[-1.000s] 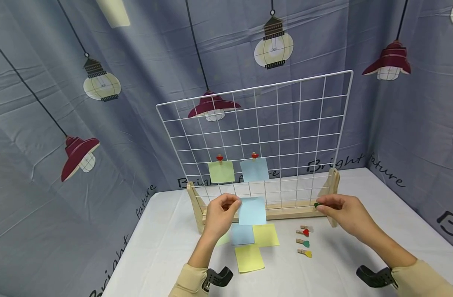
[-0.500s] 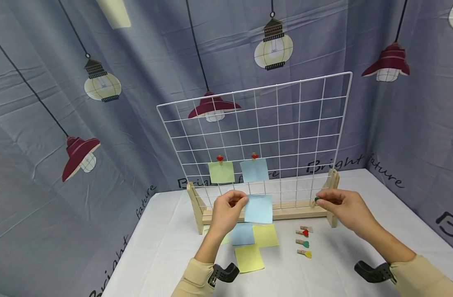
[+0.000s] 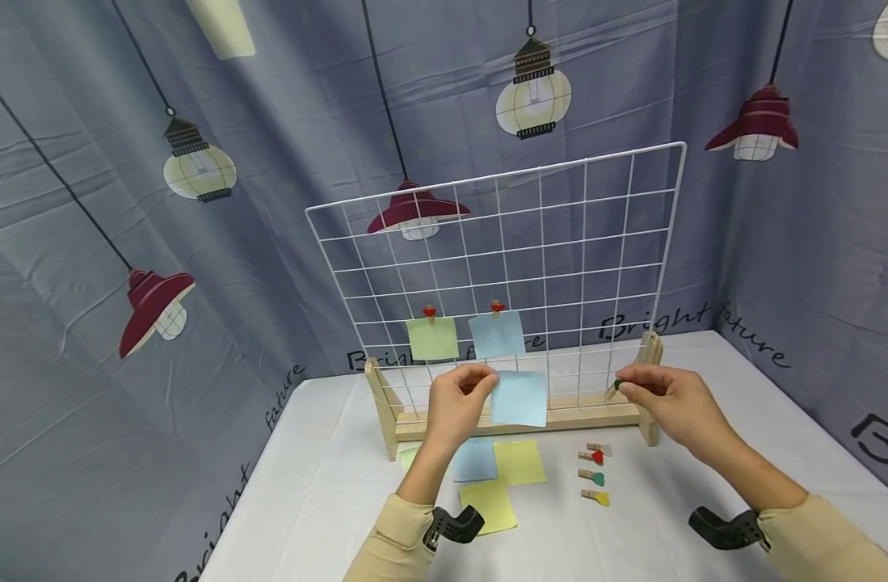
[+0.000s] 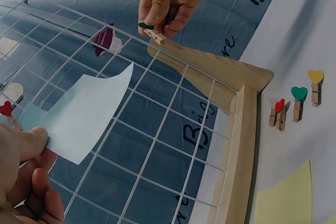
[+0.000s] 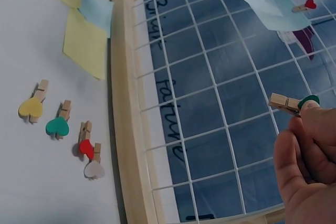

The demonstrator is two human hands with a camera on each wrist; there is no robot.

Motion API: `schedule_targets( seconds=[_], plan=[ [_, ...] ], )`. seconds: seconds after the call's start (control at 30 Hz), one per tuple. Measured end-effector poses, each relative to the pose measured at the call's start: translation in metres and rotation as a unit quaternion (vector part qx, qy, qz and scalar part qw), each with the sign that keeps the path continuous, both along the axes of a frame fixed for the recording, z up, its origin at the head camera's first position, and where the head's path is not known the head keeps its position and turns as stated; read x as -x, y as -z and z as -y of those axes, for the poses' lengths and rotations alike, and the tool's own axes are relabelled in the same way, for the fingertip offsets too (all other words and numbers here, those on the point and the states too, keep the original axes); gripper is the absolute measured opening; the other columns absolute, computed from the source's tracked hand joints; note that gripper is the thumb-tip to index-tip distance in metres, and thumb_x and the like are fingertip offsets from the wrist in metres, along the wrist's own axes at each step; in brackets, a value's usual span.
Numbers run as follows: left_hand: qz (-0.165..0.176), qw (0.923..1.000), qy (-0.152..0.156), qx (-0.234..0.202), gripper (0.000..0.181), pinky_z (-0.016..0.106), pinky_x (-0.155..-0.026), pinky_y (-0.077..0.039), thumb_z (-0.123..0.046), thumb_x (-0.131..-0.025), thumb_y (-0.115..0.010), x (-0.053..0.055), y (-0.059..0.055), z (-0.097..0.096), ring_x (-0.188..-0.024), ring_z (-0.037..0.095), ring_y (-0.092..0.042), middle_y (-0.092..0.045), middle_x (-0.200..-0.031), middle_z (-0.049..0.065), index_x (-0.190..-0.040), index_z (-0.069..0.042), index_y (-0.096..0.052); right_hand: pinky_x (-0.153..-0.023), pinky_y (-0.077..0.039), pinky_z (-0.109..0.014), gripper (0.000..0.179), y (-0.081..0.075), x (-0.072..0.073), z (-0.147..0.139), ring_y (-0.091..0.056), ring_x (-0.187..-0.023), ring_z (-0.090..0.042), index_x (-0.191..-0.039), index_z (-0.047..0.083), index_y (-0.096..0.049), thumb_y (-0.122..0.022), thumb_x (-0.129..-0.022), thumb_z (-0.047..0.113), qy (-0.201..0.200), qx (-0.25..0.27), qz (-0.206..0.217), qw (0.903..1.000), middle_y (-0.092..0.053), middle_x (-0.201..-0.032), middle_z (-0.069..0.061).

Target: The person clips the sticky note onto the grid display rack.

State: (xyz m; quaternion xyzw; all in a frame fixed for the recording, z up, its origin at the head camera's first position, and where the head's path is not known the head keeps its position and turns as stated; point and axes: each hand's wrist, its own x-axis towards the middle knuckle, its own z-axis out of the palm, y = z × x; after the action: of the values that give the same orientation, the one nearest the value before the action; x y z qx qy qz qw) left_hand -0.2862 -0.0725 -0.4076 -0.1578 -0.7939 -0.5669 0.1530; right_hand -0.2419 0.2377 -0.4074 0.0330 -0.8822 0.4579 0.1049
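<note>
A blue sticky note (image 3: 519,398) is pinched at its left edge by my left hand (image 3: 458,406), held in front of the white wire grid (image 3: 563,259). My right hand (image 3: 672,404) pinches a small wooden clothespin (image 5: 285,103) with a dark green heart, near the grid's lower right. On the grid, a green note (image 3: 432,339) and another blue note (image 3: 498,334) hang side by side. Each is fastened by a clothespin with a red heart (image 3: 429,311). In the left wrist view the held note (image 4: 92,114) bends slightly.
Several heart clothespins, among them a yellow one (image 3: 595,497) and a teal one (image 3: 591,477), lie in a column on the white table (image 3: 284,501). Left of them lie yellow notes (image 3: 519,462) and a blue note (image 3: 476,461). A wooden stand (image 3: 589,417) supports the grid.
My left hand has carried the blue note right and slightly up, to below the hanging blue note. My right hand has risen slightly, still holding the green-heart clothespin.
</note>
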Motion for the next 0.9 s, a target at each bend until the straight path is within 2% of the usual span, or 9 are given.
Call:
schedule_targets(
  seconds=[0.2, 0.5, 0.9],
  plan=[
    [0.000, 1.0000, 0.000, -0.003, 0.008, 0.023, -0.068, -0.051, -0.023, -0.095, -0.076, 0.000, -0.005, -0.007, -0.074, 0.008, -0.062, -0.075, -0.087, 0.002, -0.097, -0.016, -0.080, -0.074, -0.054, -0.014, 0.037, -0.005, 0.001, 0.002, -0.065, -0.099, -0.016, -0.129, 0.002, -0.068, -0.065, -0.103, 0.028, 0.004, -0.005, -0.007, 1.0000, -0.072, -0.123, -0.019],
    [-0.018, 0.9998, -0.004, -0.002, 0.007, 0.022, -0.068, -0.052, -0.023, -0.094, -0.076, 0.005, -0.006, -0.018, -0.073, 0.004, -0.063, -0.076, -0.085, 0.000, -0.096, -0.017, -0.080, -0.073, -0.055, -0.018, 0.035, -0.016, 0.002, 0.005, -0.063, -0.092, -0.007, -0.126, 0.003, -0.070, -0.065, -0.103, 0.029, 0.000, -0.015, -0.022, 0.9996, -0.073, -0.119, -0.016],
    [-0.027, 0.9992, 0.000, -0.031, 0.006, 0.021, -0.064, -0.049, -0.020, -0.093, -0.077, 0.013, -0.009, -0.036, -0.070, 0.005, -0.061, -0.075, -0.083, 0.001, -0.094, -0.016, -0.080, -0.071, -0.054, -0.018, 0.032, -0.034, 0.006, 0.015, -0.063, -0.092, -0.014, -0.123, 0.005, -0.073, -0.065, -0.103, 0.029, 0.022, -0.024, -0.053, 0.9981, -0.074, -0.116, -0.016]
  ],
)
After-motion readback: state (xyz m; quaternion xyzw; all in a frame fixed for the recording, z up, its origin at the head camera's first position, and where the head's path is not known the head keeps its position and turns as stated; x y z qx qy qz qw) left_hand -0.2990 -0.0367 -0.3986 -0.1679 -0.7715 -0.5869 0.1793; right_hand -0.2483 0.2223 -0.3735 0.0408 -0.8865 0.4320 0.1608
